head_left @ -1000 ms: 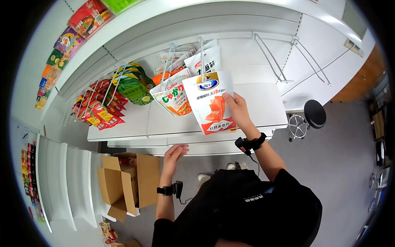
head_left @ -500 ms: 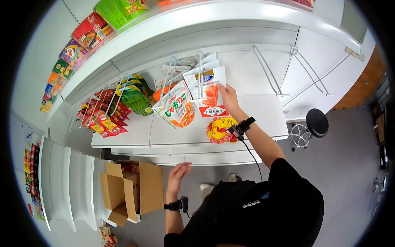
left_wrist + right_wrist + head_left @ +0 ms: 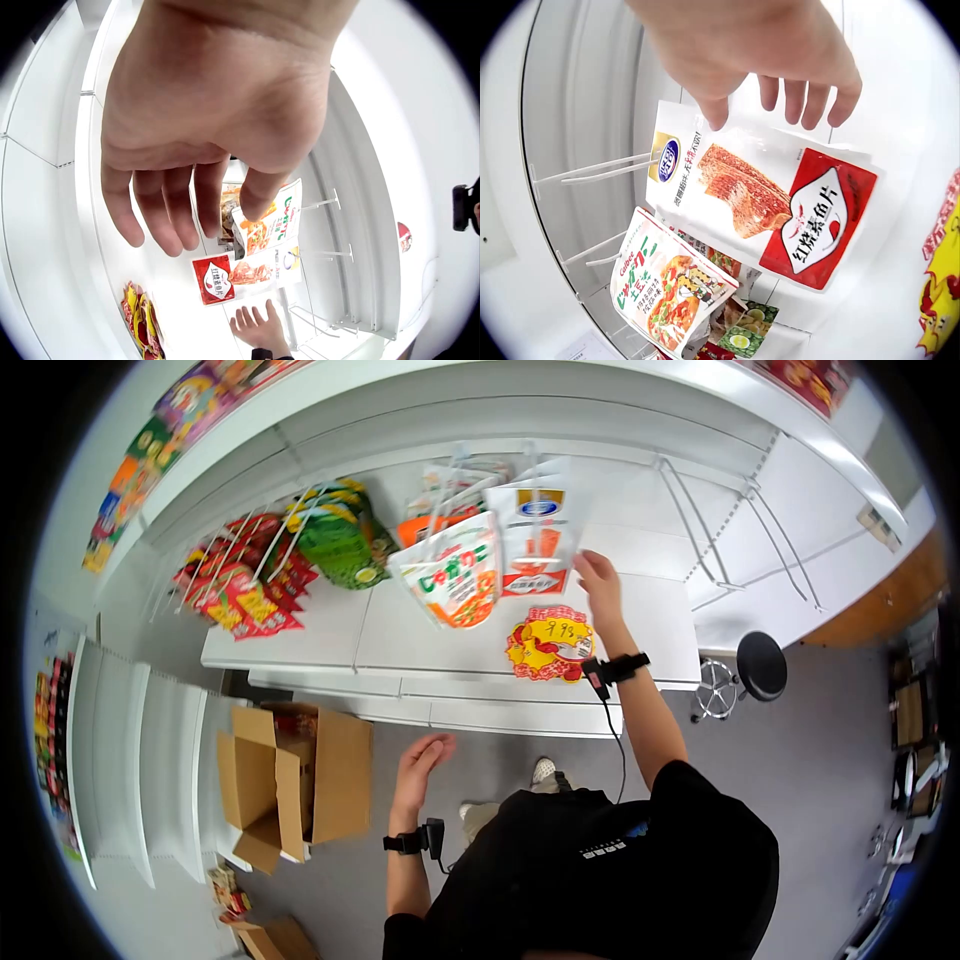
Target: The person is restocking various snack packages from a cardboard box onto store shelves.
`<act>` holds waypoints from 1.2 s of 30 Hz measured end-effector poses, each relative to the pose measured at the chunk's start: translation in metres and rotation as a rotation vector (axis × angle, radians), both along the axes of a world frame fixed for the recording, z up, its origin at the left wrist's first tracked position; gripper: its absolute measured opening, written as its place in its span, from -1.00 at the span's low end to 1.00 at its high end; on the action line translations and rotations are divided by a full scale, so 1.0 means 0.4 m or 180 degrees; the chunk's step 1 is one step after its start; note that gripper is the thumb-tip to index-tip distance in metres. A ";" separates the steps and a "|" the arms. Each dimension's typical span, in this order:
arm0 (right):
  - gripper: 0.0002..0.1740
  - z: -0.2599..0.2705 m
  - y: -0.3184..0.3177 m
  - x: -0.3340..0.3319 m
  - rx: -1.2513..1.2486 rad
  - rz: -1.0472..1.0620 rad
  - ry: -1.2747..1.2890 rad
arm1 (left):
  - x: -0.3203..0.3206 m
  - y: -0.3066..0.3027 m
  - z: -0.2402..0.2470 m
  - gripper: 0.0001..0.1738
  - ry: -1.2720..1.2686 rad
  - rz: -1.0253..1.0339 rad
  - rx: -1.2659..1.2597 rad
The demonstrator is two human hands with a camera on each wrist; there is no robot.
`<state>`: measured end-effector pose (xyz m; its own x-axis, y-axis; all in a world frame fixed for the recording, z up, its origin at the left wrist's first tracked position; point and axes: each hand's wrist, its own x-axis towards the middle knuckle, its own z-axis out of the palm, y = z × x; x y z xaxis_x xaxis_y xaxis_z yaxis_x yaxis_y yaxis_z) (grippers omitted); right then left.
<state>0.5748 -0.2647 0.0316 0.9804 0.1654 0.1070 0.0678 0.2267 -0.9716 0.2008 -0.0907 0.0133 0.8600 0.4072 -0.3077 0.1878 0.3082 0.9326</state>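
A white and red snack pouch (image 3: 559, 550) with a picture of orange slices hangs on a wire hook. Beside its right edge is my right hand (image 3: 603, 597), fingers spread and holding nothing. The right wrist view has the thumb right at the edge of that pouch (image 3: 739, 191), with the other fingers off it. To its left hangs a white Calbee pouch (image 3: 462, 582). My left hand (image 3: 420, 767) hovers in front of the shelf edge, fingers loosely bent, with nothing in it.
Yellow and red price signs (image 3: 548, 644) lie on the white shelf (image 3: 430, 660). Green bags (image 3: 342, 542) and red packets (image 3: 245, 592) hang at left, bare hooks (image 3: 692, 525) at right. An open carton (image 3: 342, 778) stands on the floor; a black stool (image 3: 761, 666) is at right.
The pouch went from my right hand's grip in front of the hook to hanging back on it. My right hand has let go and moved off to the right. My left hand stays low.
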 end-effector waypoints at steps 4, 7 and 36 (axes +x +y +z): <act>-0.56 -0.103 -0.046 -0.100 0.0214 -0.0362 0.0658 | -0.065 0.035 -0.004 -0.66 -0.0140 0.0124 -0.0034; -0.62 -0.150 -0.017 -0.231 0.0364 -0.0486 0.0951 | -0.139 0.072 -0.003 -0.66 -0.0194 0.0209 -0.0035; -0.80 -0.205 0.914 -1.295 -0.0349 0.3379 0.2049 | -1.192 0.175 -0.096 -0.69 0.0108 0.3510 -0.0038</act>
